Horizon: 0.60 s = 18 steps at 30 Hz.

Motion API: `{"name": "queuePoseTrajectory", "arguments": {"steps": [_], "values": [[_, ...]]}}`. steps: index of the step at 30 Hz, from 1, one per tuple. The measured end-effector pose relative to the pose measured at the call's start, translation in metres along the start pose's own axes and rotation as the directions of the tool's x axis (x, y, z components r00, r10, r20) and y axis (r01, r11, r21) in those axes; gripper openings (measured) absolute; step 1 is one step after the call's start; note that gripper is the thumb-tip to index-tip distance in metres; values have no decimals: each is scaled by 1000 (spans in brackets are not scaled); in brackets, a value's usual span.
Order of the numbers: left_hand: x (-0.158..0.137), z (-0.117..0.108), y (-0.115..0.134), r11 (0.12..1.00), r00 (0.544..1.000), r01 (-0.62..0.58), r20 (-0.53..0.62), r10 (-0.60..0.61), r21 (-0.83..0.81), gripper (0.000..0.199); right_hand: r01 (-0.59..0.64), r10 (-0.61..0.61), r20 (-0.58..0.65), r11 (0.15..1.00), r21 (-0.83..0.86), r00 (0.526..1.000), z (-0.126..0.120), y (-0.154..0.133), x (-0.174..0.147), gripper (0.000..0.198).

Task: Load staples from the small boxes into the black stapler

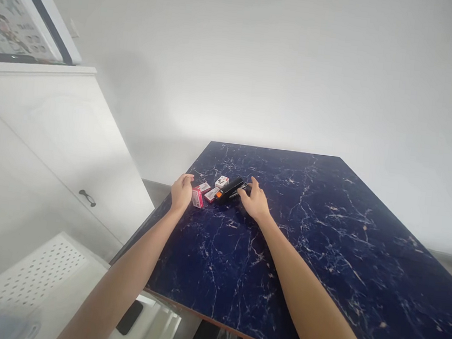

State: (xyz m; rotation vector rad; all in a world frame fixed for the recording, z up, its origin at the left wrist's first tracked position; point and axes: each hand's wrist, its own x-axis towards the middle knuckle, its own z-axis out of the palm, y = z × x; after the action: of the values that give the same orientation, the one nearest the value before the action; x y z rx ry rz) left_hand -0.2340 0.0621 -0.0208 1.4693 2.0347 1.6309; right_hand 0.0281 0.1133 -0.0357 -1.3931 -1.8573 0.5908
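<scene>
A black stapler [230, 188] with an orange patch at its near end lies slantwise on the dark blue marbled table. Small red-and-white boxes [212, 194] sit close against its left side, and one red box [197, 198] stands on edge at the left. A white box [222, 181] is just behind them. My left hand [182, 190] rests beside the red boxes, fingers curved and not wrapped round anything. On the other side, my right hand [254, 199] has thumb and index finger spread at the stapler's right side; whether they touch it is hard to tell.
The marbled table [323, 246] reaches to a white wall behind. To the left stands a white cabinet [49, 144] with a dark handle, bearing a printed white case [22, 21]. A perforated white panel [43, 268] is at the lower left, beside a dark phone-like object [129, 317].
</scene>
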Motion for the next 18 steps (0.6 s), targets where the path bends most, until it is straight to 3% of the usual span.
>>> {"name": "queuePoseTrajectory", "arguments": {"steps": [3,10,14,18], "values": [[2,5,-2,999,999,2,49,-4,32,32,107,-107,25,994,-14,994,4,-8,-9,76],[1,13,-2,972,968,-153,226,111,180,37,-3,2,-37,999,-46,999,28,-38,-17,126],[-2,14,3,926,940,-237,309,142,294,38,19,-21,-30,996,-83,999,31,-42,-23,133],[-4,13,8,900,937,-217,339,84,377,39,86,-88,0,983,-163,996,33,-41,-27,137]]}}
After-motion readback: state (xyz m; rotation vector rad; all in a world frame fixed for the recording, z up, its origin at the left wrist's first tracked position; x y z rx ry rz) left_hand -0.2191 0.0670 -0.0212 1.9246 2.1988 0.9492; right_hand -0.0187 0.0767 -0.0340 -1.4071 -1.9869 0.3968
